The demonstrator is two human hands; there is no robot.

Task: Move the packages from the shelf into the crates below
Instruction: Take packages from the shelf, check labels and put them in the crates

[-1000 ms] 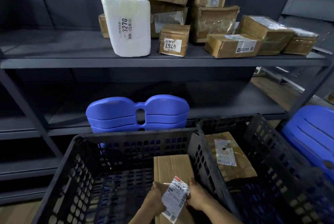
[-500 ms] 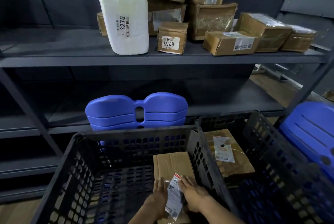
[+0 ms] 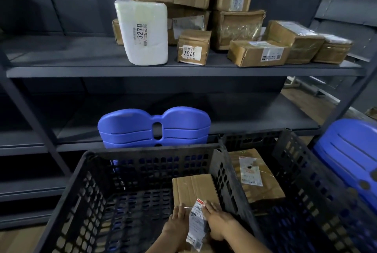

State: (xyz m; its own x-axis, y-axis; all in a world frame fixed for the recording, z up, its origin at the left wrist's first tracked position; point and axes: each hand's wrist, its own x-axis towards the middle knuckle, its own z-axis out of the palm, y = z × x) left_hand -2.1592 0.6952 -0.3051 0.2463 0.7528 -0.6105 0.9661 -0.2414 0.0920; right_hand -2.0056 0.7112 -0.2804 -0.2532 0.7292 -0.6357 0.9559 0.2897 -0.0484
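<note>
the far shelf (image 3: 81, 73) carries stacked packages (image 3: 236, 28). in the near left crate (image 3: 142, 148) a box (image 3: 193, 189) lies under the left hand (image 3: 177, 222) and right hand (image 3: 217, 222), each grip apart, fingers flat. its loose label (image 3: 196, 226) may tear if a hand catches it.

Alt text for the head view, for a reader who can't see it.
The left hand and right hand rest flat on a brown cardboard box inside the left black plastic crate, a clear label pouch between them. Taped brown parcels and a white wrapped package sit on the grey metal shelf above.
</note>
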